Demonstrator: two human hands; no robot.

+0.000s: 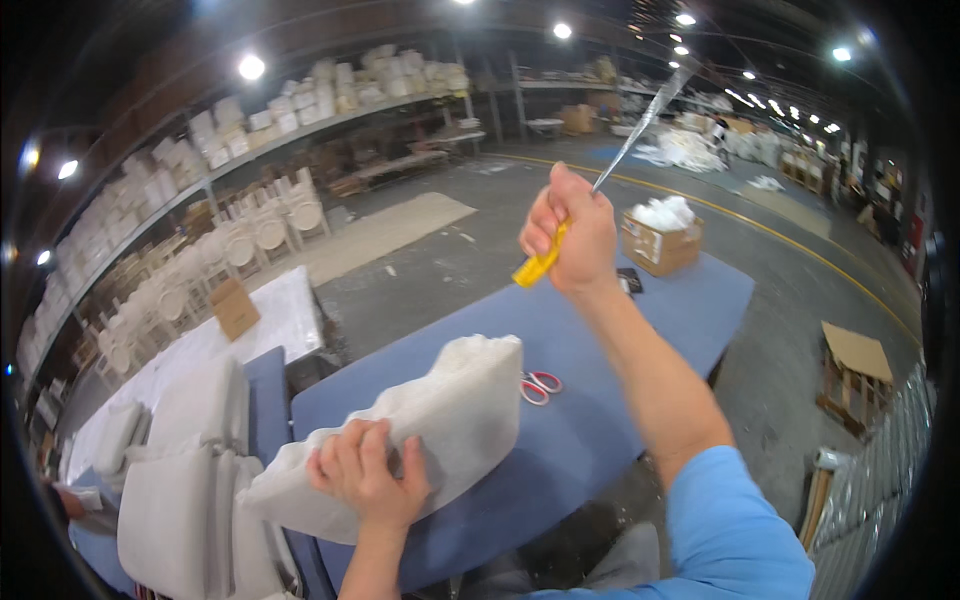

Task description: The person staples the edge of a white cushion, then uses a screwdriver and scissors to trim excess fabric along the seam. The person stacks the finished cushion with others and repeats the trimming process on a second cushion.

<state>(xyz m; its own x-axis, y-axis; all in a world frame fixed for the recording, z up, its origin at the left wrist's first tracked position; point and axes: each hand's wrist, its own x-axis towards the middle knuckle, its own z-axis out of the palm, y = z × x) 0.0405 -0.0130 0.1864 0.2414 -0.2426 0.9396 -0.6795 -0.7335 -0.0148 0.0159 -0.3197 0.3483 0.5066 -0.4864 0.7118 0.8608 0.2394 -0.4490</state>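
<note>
Raised above the far part of the table, my right hand (pixel 575 235) is closed around the yellow handle of a long tool (pixel 645 125). Its thin silvery blade or shaft points up and to the right; the exact kind is too blurred to tell. My left hand (pixel 372 470) lies on a white padded cushion (pixel 455 410) with its fingers spread. One edge of the cushion is wavy and uneven, and it leans upright on the blue table (pixel 590 460). Red-handled scissors (pixel 540 386) lie just right of the cushion, partly hidden by it.
At my left, several light padded cushions (pixel 170 520) are stacked. A cardboard box (pixel 662 245) with white stuffing stands at the table's far end, near a small dark item (pixel 629 280). Chair frames (pixel 240 250) line the shelving. A wooden pallet (pixel 855 380) is on the right.
</note>
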